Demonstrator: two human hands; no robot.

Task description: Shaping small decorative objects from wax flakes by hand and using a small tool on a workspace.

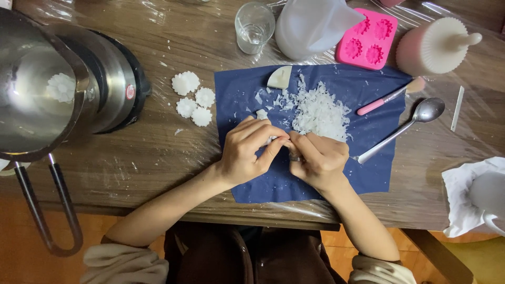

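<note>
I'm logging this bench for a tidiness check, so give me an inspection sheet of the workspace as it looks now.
Surface: wooden table under clear film, with a dark blue cloth laid on it.
Job's things: small white wax piece pinched between both hands; heap of white shavings; white wax wedge.
Clutter: four white flower shapes, pink flower mould, glass, spoon, pink-handled tool, steel pot.
Grippers: left hand and right hand both closed on the wax piece.
Cables: nothing seen.
Surroundings: orange floor below.
</note>
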